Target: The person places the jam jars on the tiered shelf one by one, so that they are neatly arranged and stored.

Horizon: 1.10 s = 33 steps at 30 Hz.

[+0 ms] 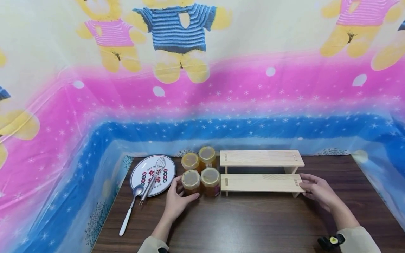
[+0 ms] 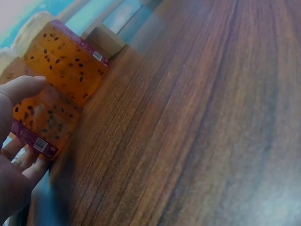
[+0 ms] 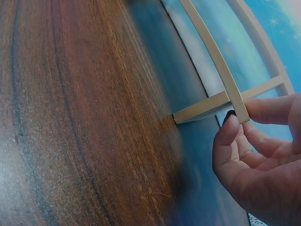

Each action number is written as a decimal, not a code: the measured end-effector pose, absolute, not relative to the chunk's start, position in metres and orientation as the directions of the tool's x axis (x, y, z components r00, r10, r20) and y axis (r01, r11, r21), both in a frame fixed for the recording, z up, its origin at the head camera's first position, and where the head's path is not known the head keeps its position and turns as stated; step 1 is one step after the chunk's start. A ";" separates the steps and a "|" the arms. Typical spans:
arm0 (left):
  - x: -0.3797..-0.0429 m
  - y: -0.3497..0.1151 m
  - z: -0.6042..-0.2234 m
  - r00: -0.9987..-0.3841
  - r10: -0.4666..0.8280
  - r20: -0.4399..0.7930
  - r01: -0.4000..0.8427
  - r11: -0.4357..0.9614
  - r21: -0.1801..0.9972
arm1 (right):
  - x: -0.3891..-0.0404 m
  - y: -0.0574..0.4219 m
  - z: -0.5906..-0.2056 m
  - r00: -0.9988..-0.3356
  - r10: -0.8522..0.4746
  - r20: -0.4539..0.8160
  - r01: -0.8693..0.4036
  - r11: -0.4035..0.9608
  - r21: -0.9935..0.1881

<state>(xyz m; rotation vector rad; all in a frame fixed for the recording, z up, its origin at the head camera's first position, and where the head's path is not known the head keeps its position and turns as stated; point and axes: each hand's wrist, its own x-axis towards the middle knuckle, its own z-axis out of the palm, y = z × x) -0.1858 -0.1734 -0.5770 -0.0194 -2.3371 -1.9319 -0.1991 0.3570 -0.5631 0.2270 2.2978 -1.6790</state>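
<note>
Outer front jar (image 1: pixel 191 181) stands left of the wooden shelf (image 1: pixel 259 183). Watching remotely, I judge a careless sideways push could knock the inner front jar (image 1: pixel 210 182) against the shelf; lifting one end could tilt the shelf. Left hand (image 1: pixel 176 201): half-closed, thumb and fingers around the outer jar. Right hand (image 1: pixel 319 192): pinching the shelf's right end, lower board.

A dark wood-grain surface with a glossy sheen is noted on the table (image 1: pixel 240 225). Toward its back edge, pale, smooth, matt wood is presented by the shelf (image 1: pixel 261 182) and see-through walls by the jars (image 1: pixel 211 188); glass or plastic cannot be determined. At the back left corner, the plate (image 1: pixel 138 171) is smoothly glazed; the whisk (image 1: pixel 150 184) is made of shiny metal. Near the left edge, the spoon (image 1: pixel 126 219) is finished with a metal bowl and smooth handle.
</note>
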 end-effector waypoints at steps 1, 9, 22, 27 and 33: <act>-0.186 -0.174 -0.577 -0.994 -0.060 0.095 0.082 0.193 0.978 | -0.199 0.357 -0.563 -0.946 -0.041 -0.321 0.294 0.307 -0.905; -0.186 -0.175 -0.577 -0.990 -0.058 0.125 0.111 0.209 0.972 | -0.199 0.357 -0.563 -0.942 -0.040 -0.332 0.307 0.293 -0.906; -0.184 -0.177 -0.573 -0.987 -0.074 0.140 0.120 0.228 0.966 | -0.199 0.359 -0.561 -0.938 -0.036 -0.344 0.321 0.279 -0.905; -0.182 -0.178 -0.566 -0.986 -0.082 0.147 0.125 0.229 0.965 | -0.199 0.359 -0.560 -0.938 -0.041 -0.345 0.322 0.270 -0.907; -0.177 -0.178 -0.550 -0.981 -0.111 0.156 0.128 0.223 0.966 | -0.199 0.359 -0.561 -0.935 -0.042 -0.352 0.329 0.266 -0.906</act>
